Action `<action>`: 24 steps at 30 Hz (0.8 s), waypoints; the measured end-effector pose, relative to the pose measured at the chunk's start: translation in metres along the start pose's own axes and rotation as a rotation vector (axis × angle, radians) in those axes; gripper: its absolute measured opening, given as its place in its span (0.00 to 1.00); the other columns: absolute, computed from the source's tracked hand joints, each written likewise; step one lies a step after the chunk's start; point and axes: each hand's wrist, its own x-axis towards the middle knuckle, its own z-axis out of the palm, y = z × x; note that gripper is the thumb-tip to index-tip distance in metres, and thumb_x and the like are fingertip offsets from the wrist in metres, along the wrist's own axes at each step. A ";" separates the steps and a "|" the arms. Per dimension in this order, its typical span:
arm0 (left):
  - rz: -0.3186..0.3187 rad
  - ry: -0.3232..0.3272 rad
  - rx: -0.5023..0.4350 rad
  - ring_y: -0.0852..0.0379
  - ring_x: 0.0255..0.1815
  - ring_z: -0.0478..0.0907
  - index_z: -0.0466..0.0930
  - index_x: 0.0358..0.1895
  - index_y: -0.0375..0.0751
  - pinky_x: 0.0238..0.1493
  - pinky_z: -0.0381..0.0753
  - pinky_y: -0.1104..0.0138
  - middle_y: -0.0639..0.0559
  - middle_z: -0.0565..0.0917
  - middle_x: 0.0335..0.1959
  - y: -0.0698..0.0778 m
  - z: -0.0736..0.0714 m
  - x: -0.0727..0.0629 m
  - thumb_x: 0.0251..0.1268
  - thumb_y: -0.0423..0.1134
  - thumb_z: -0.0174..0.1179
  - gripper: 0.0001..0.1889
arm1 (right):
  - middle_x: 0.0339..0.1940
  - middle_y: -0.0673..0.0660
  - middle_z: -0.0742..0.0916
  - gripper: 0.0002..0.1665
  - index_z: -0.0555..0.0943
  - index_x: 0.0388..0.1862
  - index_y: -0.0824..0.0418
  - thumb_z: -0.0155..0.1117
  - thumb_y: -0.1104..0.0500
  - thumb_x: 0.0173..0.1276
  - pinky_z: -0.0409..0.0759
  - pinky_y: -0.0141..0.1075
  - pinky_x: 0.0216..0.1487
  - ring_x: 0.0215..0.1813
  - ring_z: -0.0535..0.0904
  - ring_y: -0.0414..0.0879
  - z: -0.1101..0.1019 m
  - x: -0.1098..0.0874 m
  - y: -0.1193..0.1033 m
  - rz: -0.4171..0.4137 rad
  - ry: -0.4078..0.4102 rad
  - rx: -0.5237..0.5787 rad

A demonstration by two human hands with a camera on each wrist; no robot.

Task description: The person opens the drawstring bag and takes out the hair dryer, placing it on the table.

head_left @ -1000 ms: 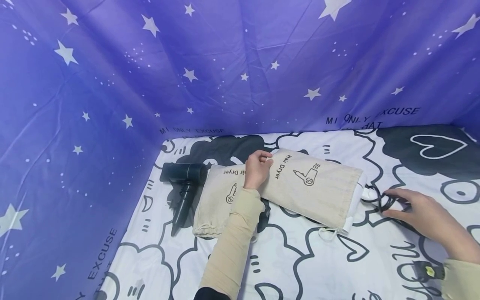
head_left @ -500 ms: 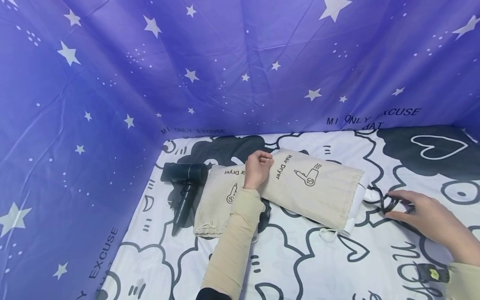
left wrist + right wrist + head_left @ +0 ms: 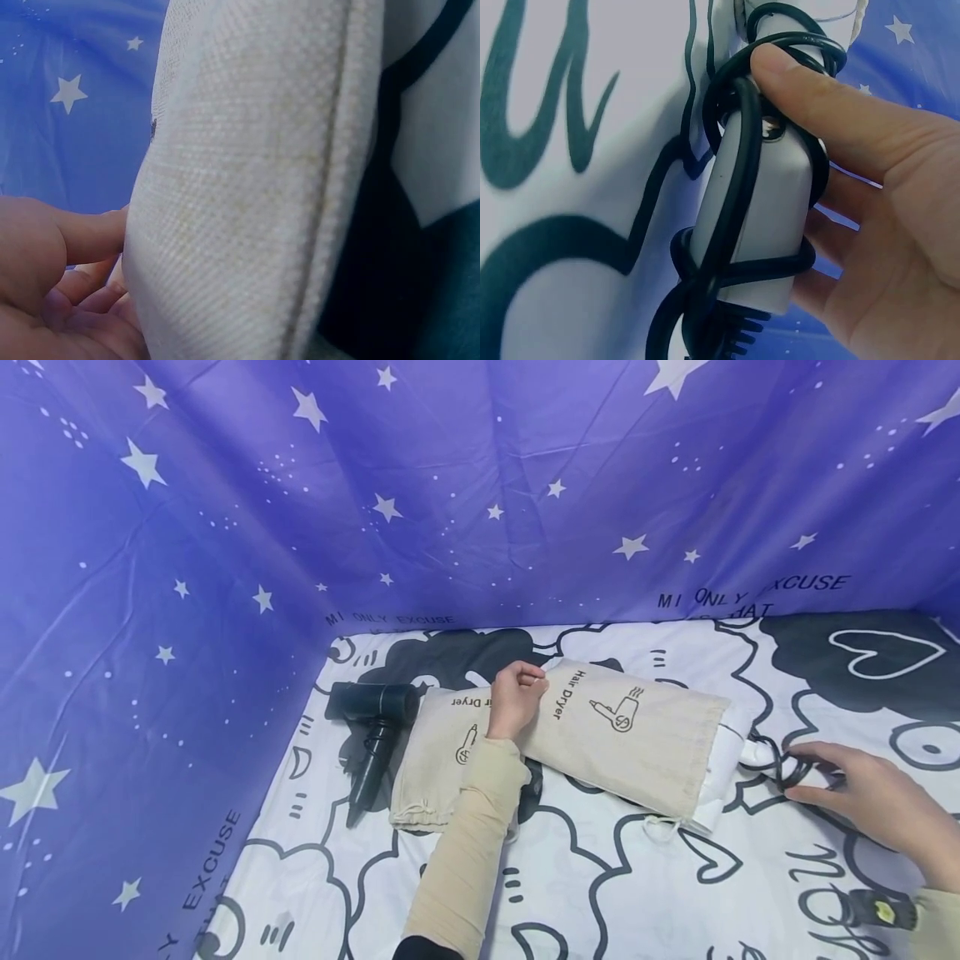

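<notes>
My left hand [image 3: 516, 700] pinches the closed end of a beige drawstring bag [image 3: 637, 752] printed "Hair Dryer"; the left wrist view shows thumb and fingers at the bag's cloth [image 3: 240, 180]. From the bag's open mouth on the right sticks part of a white hair dryer [image 3: 726, 753], the rest hidden inside. My right hand [image 3: 862, 785] grips its white handle [image 3: 769, 195], the thumb lying over the black cord [image 3: 739, 187] wound round it.
Left of my left arm lies a second beige bag [image 3: 427, 768], partly covered by the arm. Beside it is a black hair dryer [image 3: 375, 727] with a pointed handle. A patterned white cloth [image 3: 585, 877] covers the surface, and a purple star curtain [image 3: 450, 485] stands behind.
My right hand has moved slightly to the right, and more of the white hair dryer shows outside the bag. The left hand keeps its hold on the bag's end.
</notes>
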 end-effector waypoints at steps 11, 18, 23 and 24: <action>0.028 0.025 0.080 0.55 0.40 0.81 0.84 0.46 0.38 0.46 0.78 0.66 0.47 0.85 0.40 0.004 -0.009 -0.002 0.64 0.33 0.63 0.09 | 0.44 0.78 0.80 0.41 0.73 0.54 0.75 0.80 0.53 0.47 0.69 0.69 0.46 0.42 0.75 0.71 0.000 -0.006 0.015 0.027 0.034 -0.028; 0.084 -0.041 0.166 0.48 0.59 0.77 0.82 0.56 0.39 0.63 0.72 0.59 0.43 0.80 0.55 0.023 -0.012 -0.013 0.65 0.37 0.65 0.17 | 0.44 0.77 0.81 0.44 0.74 0.54 0.77 0.79 0.46 0.51 0.69 0.67 0.47 0.45 0.76 0.72 -0.005 -0.001 0.007 -0.030 0.052 -0.008; 0.164 -0.145 0.186 0.49 0.60 0.76 0.81 0.58 0.41 0.64 0.71 0.61 0.45 0.79 0.58 0.039 -0.005 -0.028 0.64 0.39 0.66 0.19 | 0.45 0.78 0.81 0.45 0.74 0.56 0.76 0.78 0.43 0.53 0.70 0.67 0.47 0.46 0.76 0.72 -0.005 0.003 0.002 -0.038 0.056 0.011; 0.181 -0.176 0.185 0.49 0.61 0.76 0.81 0.59 0.42 0.64 0.71 0.61 0.45 0.79 0.59 0.042 -0.003 -0.032 0.64 0.39 0.66 0.20 | 0.45 0.78 0.81 0.46 0.73 0.56 0.76 0.78 0.43 0.53 0.70 0.66 0.46 0.46 0.76 0.73 -0.004 0.004 0.001 -0.040 0.054 0.020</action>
